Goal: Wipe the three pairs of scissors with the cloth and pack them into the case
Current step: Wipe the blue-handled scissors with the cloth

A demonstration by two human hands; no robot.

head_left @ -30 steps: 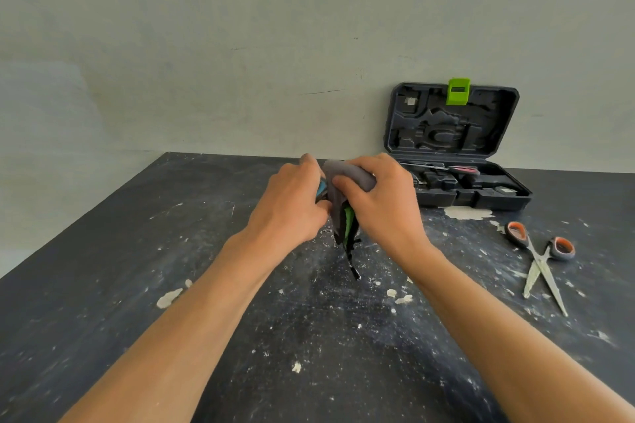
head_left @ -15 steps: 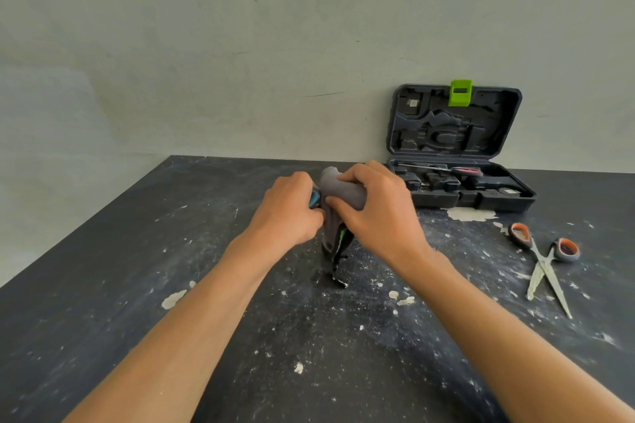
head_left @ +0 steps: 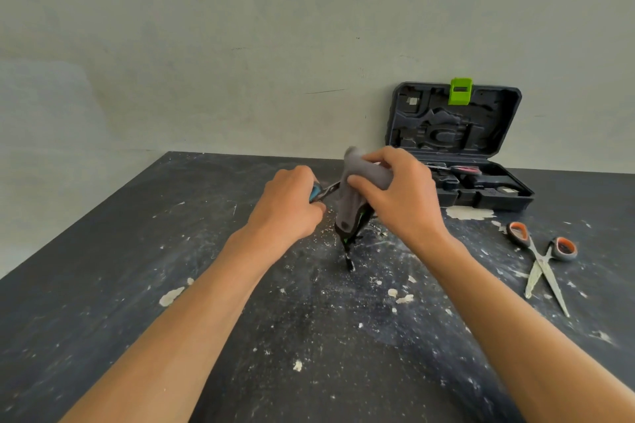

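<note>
Wiping is the step in hand. The left hand (head_left: 287, 204) grips the blue-handled scissors (head_left: 321, 192) by the handle end, fingers curled round it, and only a short stretch of blade shows before it vanishes under the cloth (head_left: 357, 189). The right hand (head_left: 398, 191) pinches that grey cloth round the blade, thumb on the near side and fingers over the top; the loose end, with a green and black trim, hangs below the right hand down to the dusty worktop (head_left: 206, 285).

Right of the right hand and nearer the person, the orange-handled scissors (head_left: 543, 257) lie apart on the worktop, blades crossed open and pale with dust, so by my reading not yet cleaned. Beyond the right hand stands the case (head_left: 457, 148), lid up against the wall; a red-handled tool lies in its tray, perhaps the third pair, though I cannot tell.

Next, I judge, the cloth must be drawn along the blade towards its tip while the left hand holds firm, then the pair carried to the case behind the right hand.
</note>
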